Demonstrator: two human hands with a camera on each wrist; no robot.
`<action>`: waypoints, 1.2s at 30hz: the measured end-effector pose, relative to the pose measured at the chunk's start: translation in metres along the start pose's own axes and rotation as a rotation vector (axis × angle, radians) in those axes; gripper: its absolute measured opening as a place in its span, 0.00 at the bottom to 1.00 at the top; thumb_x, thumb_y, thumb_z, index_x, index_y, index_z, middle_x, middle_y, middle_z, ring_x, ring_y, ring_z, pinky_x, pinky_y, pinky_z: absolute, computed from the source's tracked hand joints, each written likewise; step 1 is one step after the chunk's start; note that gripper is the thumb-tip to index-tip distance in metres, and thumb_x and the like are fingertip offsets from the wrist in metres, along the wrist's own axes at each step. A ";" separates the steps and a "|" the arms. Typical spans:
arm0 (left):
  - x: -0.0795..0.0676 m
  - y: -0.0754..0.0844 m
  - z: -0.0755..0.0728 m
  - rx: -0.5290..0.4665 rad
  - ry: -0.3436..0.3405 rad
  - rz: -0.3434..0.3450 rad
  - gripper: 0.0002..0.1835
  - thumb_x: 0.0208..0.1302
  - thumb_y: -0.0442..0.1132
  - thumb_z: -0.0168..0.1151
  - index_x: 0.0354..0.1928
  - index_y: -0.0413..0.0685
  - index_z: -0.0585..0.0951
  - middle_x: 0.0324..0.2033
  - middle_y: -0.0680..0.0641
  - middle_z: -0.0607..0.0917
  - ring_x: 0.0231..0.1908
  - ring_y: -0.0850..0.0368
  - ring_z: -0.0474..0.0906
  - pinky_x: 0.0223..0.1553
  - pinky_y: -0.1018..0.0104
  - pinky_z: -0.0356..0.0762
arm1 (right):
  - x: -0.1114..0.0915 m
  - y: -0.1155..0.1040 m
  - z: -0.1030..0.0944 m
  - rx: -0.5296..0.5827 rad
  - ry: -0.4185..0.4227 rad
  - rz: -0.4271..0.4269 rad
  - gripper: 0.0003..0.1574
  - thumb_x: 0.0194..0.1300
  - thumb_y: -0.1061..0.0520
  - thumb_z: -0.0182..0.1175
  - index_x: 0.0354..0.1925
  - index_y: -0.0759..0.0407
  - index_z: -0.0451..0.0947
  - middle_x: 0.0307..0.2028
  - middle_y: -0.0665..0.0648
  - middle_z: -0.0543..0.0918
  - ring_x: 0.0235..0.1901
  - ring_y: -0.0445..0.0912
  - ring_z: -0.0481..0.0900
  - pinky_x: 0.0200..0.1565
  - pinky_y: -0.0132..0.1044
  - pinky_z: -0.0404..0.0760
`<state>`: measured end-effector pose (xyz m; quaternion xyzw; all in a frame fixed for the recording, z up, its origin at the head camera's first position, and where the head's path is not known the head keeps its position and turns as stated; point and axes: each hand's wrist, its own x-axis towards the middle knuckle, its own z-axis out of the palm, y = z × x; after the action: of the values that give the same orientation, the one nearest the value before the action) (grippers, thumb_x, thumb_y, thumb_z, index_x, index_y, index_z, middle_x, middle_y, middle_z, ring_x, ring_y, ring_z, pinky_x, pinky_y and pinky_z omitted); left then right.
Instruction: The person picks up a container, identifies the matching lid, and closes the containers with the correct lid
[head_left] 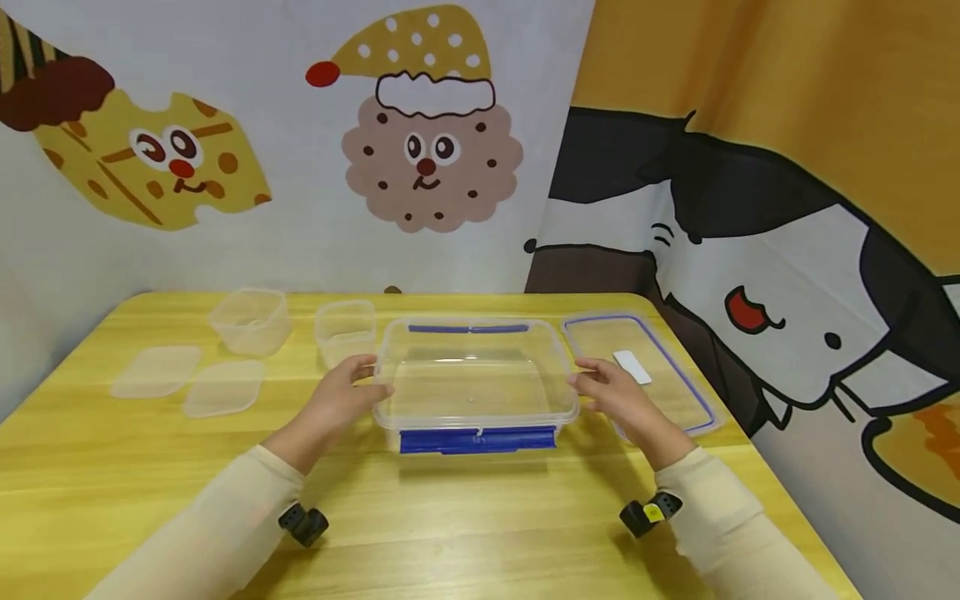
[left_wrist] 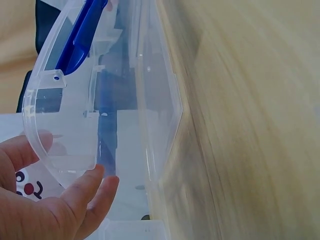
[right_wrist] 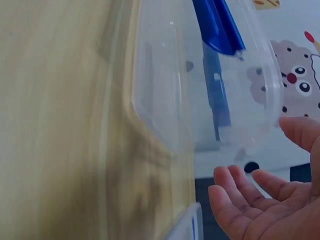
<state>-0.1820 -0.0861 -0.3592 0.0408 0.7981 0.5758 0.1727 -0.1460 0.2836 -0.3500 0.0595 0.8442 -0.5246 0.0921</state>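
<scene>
A large clear plastic box (head_left: 471, 383) with blue clip latches stands without a lid in the middle of the table. My left hand (head_left: 348, 396) is at its left end. The left thumb laps over the rim while the other fingers lie along the outside of the wall, so the rim is between them. At the right end is my right hand (head_left: 611, 396), its thumb tip right at the rim. In the right wrist view the other right fingers (right_wrist: 227, 200) extend loosely below the rim, apart from the wall.
A clear lid (head_left: 667, 392) with a blue seal lies on the right, with a small white piece (head_left: 632, 367) on it. Two small clear containers (head_left: 251, 329) stand at the back left, near two flat translucent lids (head_left: 223, 388). A printed curtain (head_left: 420, 258) hangs behind the table.
</scene>
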 end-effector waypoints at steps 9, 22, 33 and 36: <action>-0.002 0.002 -0.002 0.011 -0.028 -0.001 0.38 0.69 0.38 0.57 0.74 0.36 0.50 0.70 0.29 0.56 0.68 0.31 0.53 0.65 0.39 0.61 | -0.007 0.006 -0.031 -0.192 0.179 -0.066 0.42 0.71 0.46 0.55 0.73 0.65 0.54 0.64 0.69 0.68 0.63 0.62 0.67 0.61 0.56 0.71; -0.001 0.001 0.001 0.013 -0.042 -0.004 0.39 0.70 0.39 0.56 0.74 0.35 0.48 0.69 0.28 0.56 0.67 0.30 0.57 0.64 0.39 0.63 | -0.020 0.032 -0.070 -0.315 0.325 -0.053 0.53 0.66 0.41 0.60 0.74 0.66 0.48 0.70 0.71 0.57 0.69 0.65 0.56 0.65 0.62 0.60; 0.001 -0.004 0.002 0.018 -0.047 0.009 0.39 0.70 0.40 0.56 0.74 0.34 0.47 0.69 0.27 0.55 0.66 0.30 0.57 0.62 0.40 0.66 | -0.021 0.049 -0.084 -0.322 0.383 0.004 0.56 0.66 0.42 0.60 0.74 0.69 0.44 0.70 0.74 0.55 0.69 0.68 0.54 0.66 0.62 0.58; 0.003 -0.004 0.002 0.022 -0.051 0.015 0.40 0.70 0.40 0.55 0.74 0.34 0.46 0.69 0.26 0.54 0.65 0.29 0.57 0.61 0.40 0.66 | -0.021 0.053 -0.087 -0.328 0.397 0.025 0.55 0.67 0.43 0.60 0.74 0.70 0.43 0.70 0.76 0.55 0.68 0.69 0.54 0.65 0.63 0.58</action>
<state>-0.1831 -0.0848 -0.3646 0.0636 0.7994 0.5670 0.1882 -0.1234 0.3851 -0.3544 0.1561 0.9189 -0.3573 -0.0607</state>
